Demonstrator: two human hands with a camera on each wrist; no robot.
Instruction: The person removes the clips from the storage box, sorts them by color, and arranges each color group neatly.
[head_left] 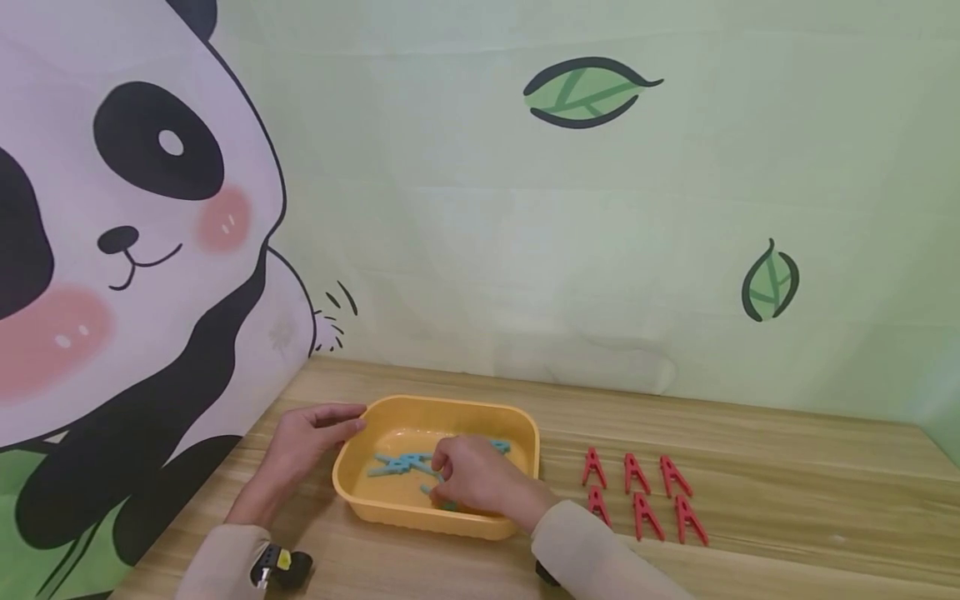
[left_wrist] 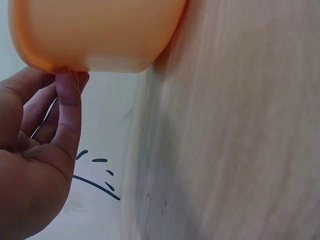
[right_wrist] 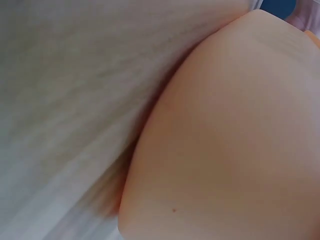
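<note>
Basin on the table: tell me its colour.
The basin is yellow-orange; it shows best in the head view.

Six red clips (head_left: 631,462), several blue clips (head_left: 405,462), one bin (head_left: 420,518), two hands (head_left: 476,472), two drawn leaves (head_left: 588,93), one panda (head_left: 161,225)

A panda-print backdrop (head_left: 420,192) behind a tabletop (head_left: 795,492) suggests a playroom.

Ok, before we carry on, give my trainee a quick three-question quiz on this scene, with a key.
1. How many red clips lie on the table?
2. Which of the person's hands reaches into the yellow basin?
3. True or false: the clips visible inside the basin are red.

Key:
1. Six.
2. The right hand; the left hand touches the rim.
3. False; they are blue clips.
</note>
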